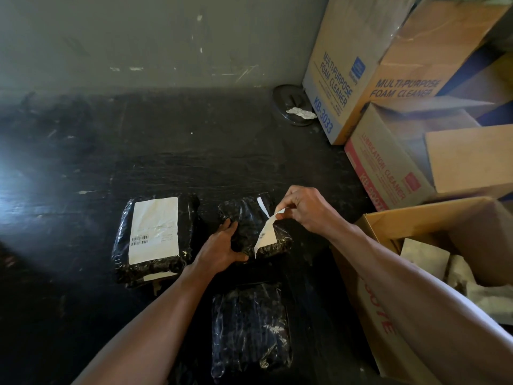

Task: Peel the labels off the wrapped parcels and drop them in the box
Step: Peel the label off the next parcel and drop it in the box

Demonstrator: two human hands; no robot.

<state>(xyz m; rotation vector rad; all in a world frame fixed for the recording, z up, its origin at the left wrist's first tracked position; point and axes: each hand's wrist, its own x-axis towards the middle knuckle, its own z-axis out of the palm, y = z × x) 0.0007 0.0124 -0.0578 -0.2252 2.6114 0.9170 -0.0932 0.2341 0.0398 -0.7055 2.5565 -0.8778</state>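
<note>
Three black wrapped parcels lie on a dark table. On the middle parcel [247, 218] my left hand [222, 245] presses, fingers spread over its left side. My right hand [302, 208] pinches the upper end of a white label [266, 233] that is lifted off this parcel, its lower end still at the wrap. The left parcel [122, 245] carries a large white label [154, 229] with barcodes. A near parcel [249, 329] shows no label on top. An open cardboard box [369, 309] stands at the right with crumpled paper inside.
Stacked cardboard cartons [388, 87] fill the back right corner, next to a round metal lid [288, 104] with a white scrap on it. A grey wall runs along the table's far edge. Bright glare marks the table's left side.
</note>
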